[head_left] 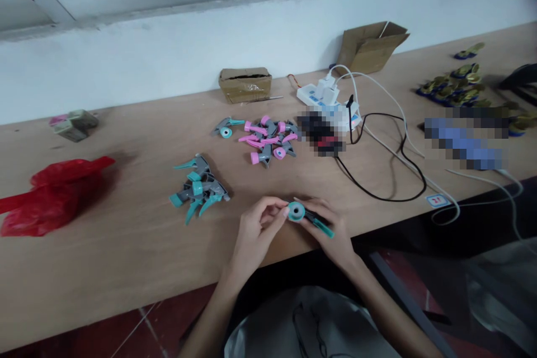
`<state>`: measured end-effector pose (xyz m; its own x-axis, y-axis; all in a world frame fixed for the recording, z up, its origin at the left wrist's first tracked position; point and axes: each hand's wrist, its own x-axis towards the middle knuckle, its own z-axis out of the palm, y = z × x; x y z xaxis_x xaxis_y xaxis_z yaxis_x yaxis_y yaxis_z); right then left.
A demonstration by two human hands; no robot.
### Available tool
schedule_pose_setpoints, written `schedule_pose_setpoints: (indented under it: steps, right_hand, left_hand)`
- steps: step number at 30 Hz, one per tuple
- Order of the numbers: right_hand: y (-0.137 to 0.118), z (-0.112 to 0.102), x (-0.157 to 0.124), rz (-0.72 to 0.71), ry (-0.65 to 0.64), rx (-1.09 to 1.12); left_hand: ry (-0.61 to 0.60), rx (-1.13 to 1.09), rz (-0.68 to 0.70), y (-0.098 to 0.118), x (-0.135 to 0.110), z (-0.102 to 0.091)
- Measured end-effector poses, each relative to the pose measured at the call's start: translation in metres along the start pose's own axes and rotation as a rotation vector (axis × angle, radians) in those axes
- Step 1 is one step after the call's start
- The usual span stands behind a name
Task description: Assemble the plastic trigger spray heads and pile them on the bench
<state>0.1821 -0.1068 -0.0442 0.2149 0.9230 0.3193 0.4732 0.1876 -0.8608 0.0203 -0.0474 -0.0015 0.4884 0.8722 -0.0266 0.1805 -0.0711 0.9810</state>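
Observation:
Both my hands hold one teal and grey trigger sprayer head just above the near edge of the wooden table. My right hand wraps its body and trigger. My left hand pinches at its round teal cap with thumb and fingertips. A small pile of teal and grey sprayer heads lies to the left of my hands. Farther back lies a pile of pink and grey sprayer heads, with a single teal one at its left.
A red plastic bag lies at the left. A taped cardboard box and an open one stand by the wall. A white power strip trails black and white cables across the right. Gold and blue parts crowd the far right.

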Motion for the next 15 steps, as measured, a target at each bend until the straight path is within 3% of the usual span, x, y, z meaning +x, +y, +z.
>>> schedule_pose_setpoints:
  steps: [3,6,11,15]
  right_hand:
    - [0.001,-0.003,0.0,0.071,0.069,0.144]
    - [-0.003,-0.009,0.006,0.029,0.106,0.086]
    - [-0.009,-0.016,0.023,-0.156,-0.026,-0.208]
    - [-0.012,-0.018,0.03,-0.186,-0.097,-0.295]
  left_hand:
    - [0.066,-0.133,-0.038,-0.001,-0.004,0.003]
    - [0.112,-0.198,-0.094,-0.003,-0.005,0.006]
    - [0.166,-0.133,-0.022,-0.009,-0.007,0.008]
    - [0.231,-0.047,0.013,-0.014,-0.012,0.006]
